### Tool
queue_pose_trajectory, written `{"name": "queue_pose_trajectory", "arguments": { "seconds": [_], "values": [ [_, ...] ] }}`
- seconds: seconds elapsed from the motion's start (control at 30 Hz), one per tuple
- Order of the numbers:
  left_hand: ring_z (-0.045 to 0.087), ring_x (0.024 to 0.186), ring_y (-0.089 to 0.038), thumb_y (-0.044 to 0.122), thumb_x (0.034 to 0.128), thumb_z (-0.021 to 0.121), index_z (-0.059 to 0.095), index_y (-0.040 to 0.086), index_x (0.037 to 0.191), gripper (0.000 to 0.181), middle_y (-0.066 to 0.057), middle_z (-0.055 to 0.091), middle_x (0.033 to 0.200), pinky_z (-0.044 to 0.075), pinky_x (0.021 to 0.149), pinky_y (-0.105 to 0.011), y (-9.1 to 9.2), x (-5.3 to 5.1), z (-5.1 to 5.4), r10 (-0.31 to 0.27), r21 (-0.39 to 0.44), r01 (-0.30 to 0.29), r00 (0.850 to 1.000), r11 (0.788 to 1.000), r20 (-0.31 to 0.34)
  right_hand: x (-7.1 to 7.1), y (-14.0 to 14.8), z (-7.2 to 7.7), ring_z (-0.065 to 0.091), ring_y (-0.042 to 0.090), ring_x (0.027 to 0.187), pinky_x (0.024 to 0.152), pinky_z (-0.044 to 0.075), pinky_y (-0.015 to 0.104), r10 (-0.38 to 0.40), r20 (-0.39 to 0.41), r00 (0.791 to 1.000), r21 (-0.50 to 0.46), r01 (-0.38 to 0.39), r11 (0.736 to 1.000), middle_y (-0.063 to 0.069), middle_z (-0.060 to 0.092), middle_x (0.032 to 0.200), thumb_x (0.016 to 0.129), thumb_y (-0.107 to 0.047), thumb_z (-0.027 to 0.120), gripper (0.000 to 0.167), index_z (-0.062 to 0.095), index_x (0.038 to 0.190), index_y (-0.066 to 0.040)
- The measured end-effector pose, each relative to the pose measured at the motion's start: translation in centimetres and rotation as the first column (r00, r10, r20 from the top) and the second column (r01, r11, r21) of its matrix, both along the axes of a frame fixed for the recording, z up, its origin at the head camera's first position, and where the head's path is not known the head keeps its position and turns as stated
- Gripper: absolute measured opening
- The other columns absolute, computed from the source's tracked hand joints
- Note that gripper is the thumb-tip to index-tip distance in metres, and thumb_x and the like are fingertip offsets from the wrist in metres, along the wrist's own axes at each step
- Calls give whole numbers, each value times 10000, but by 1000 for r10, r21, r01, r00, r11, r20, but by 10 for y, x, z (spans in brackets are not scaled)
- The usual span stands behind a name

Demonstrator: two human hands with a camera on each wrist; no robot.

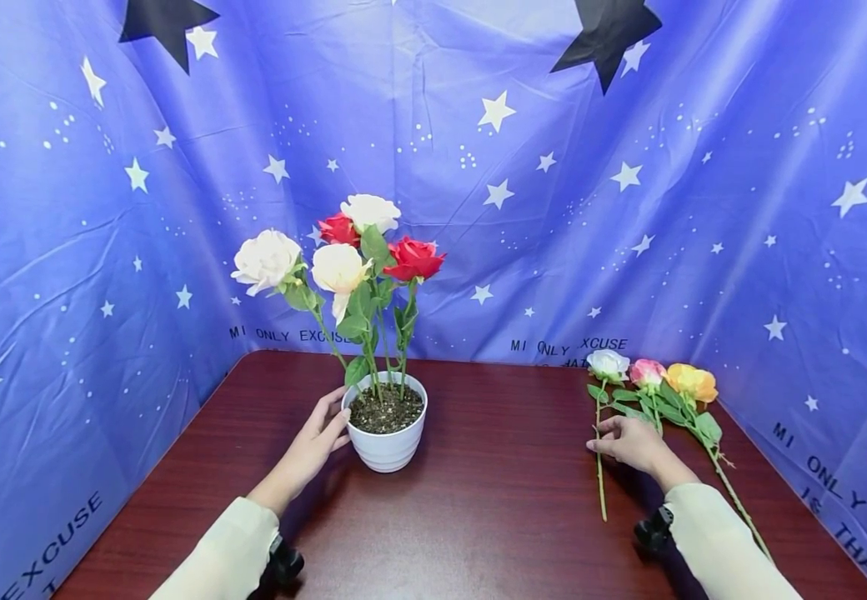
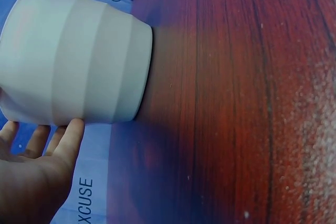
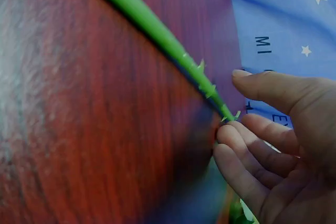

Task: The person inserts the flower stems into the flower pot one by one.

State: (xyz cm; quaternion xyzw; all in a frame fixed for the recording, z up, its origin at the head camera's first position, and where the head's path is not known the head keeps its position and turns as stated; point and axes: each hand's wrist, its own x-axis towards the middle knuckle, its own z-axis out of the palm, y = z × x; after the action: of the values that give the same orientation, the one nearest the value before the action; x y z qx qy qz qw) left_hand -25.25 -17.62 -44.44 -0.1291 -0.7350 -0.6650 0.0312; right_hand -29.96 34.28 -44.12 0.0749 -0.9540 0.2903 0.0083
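The white rose (image 1: 608,365) lies at the right of the table (image 1: 501,508), bloom to the far side, stem (image 3: 157,38) towards the near side, left of the pink rose (image 1: 647,373) and yellow rose (image 1: 692,382). The right hand (image 1: 632,442) is at the stem, fingers loosely bent against or just beside it, thumb apart from the fingertips, so there is no firm pinch. The left hand (image 1: 324,425) spreads nearly straight fingers along the left side of the white pot (image 1: 387,450), resting against it rather than clasping it.

The rose looks artificial and should be light, with a stiffish stem and soft petals. Mid-stem, below the leaves, seems the best hold; the small spurs there may add grip. The pot, filled with soil (image 1: 386,410), is probably heavier and smooth-sided.
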Motion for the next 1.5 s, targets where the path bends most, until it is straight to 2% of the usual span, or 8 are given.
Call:
{"name": "queue_pose_trajectory", "arguments": {
  "seconds": [0.13, 0.27, 0.47, 0.6, 0.7, 1.1, 1.33, 1.5],
  "values": [
    [427, 1323, -436, 207, 1091, 440, 266, 42, 1542, 511, -280, 378, 1464, 440, 1044, -534, 0, 1, 1, 5, -5, -5, 1000, 1000, -6, 1, 1, -2, 603, 160, 633, 617, 482, 321, -31, 51, 998, -26, 32, 999, -5, 639, 737, 866, -289, 788, 533, 625, 1172, 117],
    [420, 1328, -445, 212, 1091, 438, 263, 41, 1545, 516, -283, 374, 1463, 428, 1053, -548, 1, 2, 2, 1, -1, -1, 1000, 1000, -4, 1, 0, -3, 634, 186, 640, 597, 533, 334, -59, 88, 994, -55, 64, 996, 26, 642, 737, 869, -255, 785, 505, 624, 1147, 135],
    [427, 1322, -444, 208, 1092, 434, 263, 37, 1544, 512, -283, 377, 1457, 436, 1046, -546, 1, 3, 2, 1, -1, -1, 1000, 1000, -9, 1, -2, -4, 653, 190, 642, 601, 588, 348, -94, 168, 981, -98, 111, 989, 53, 636, 715, 875, -201, 776, 329, 694, 980, 100],
    [447, 1303, -442, 205, 1091, 438, 274, 31, 1538, 507, -286, 389, 1449, 454, 1029, -534, 1, 2, 1, 10, -7, -11, 1000, 1000, -21, 1, -3, -5, 638, 167, 651, 617, 598, 341, -89, 235, 968, -183, 134, 974, 61, 644, 719, 895, -151, 737, 229, 719, 871, 77],
    [441, 1309, -448, 209, 1090, 440, 270, 28, 1539, 512, -291, 386, 1449, 453, 1030, -537, 1, 2, 0, 8, -9, -8, 1000, 1000, -21, 2, -3, -5, 635, 163, 654, 626, 602, 340, -75, 263, 962, -244, 142, 959, 74, 649, 725, 897, -113, 703, 215, 705, 859, 99],
    [454, 1293, -405, 223, 1087, 451, 282, 82, 1544, 507, -256, 381, 1471, 433, 1052, -537, 0, -1, 0, 9, 4, -9, 1000, 1000, 7, 2, 3, -10, 591, 159, 721, 648, 580, 312, 17, 273, 962, -330, 77, 941, 26, 595, 749, 920, -118, 643, 153, 647, 891, 32],
    [441, 1308, -422, 213, 1089, 444, 267, 51, 1547, 517, -274, 376, 1467, 431, 1050, -545, 0, 0, -1, 0, 7, 0, 1000, 1000, -2, 7, 1, -13, 593, 140, 699, 612, 581, 291, 71, 268, 961, -408, 47, 912, 20, 639, 795, 959, -95, 613, 214, 658, 992, 112],
    [436, 1310, -418, 214, 1092, 435, 266, 48, 1546, 512, -274, 369, 1473, 426, 1058, -537, 0, 1, 1, -7, 11, 7, 1000, 1000, 2, 7, -3, -14, 610, 151, 715, 629, 589, 305, 68, 245, 967, -427, 45, 903, 68, 702, 903, 971, -89, 605, 225, 645, 1016, 128]
  ]
}}
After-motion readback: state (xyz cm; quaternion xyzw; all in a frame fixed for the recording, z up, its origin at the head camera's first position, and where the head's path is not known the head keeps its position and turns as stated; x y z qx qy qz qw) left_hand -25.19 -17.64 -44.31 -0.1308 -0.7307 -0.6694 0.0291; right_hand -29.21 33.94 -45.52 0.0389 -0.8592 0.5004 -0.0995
